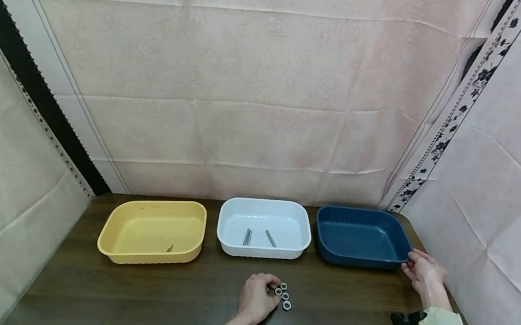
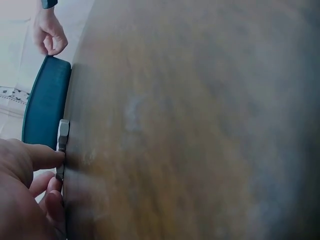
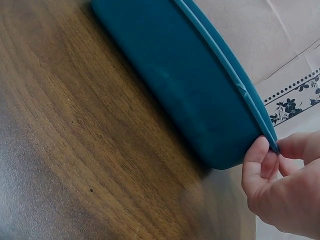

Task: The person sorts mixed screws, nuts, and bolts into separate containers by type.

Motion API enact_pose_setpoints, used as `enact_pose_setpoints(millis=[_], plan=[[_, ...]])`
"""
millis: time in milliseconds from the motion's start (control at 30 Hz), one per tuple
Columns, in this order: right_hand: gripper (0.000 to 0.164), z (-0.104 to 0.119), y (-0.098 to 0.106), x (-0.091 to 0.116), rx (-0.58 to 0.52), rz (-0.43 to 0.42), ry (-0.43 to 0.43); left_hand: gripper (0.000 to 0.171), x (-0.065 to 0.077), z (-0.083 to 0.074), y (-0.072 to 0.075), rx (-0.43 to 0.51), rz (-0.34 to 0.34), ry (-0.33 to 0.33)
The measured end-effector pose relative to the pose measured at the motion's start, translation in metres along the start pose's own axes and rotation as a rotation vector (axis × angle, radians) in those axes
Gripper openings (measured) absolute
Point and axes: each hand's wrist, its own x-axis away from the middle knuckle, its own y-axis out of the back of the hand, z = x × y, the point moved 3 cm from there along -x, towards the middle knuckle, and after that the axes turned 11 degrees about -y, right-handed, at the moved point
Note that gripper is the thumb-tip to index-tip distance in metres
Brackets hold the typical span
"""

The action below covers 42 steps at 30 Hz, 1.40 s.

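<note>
Several metal nuts lie in a small cluster on the table, in front of the white tray. My left hand is at their left side, its fingers bent round a nut at the cluster's edge; whether that nut is lifted cannot be told. Over on the right, my right hand pinches the near right corner rim of a dark blue tray between thumb and fingers. The tray stands on the table, and no contents show inside it in the head view.
A white tray in the middle holds several thin metal rods. Left of it stands a yellow tray with small metal pieces inside. Pale cloth walls border the brown wooden table at the back and sides.
</note>
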Motion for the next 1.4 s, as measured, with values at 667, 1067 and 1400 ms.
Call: enact_pose_setpoints(millis=[667,1067,1400], plan=[[0.023,0.005,-0.002,0.003,0.014,0.031,-0.006,0.012,-0.018,-0.017,0.012,0.034,-0.101,-0.12],[0.028,0.003,0.0,0.001,0.031,0.024,-0.001,0.014,-0.057,-0.045,-0.001,0.152,-0.131,-0.135],[0.033,0.0,0.001,-0.002,0.032,0.018,0.025,0.009,-0.097,-0.067,-0.028,0.138,-0.133,-0.127]])
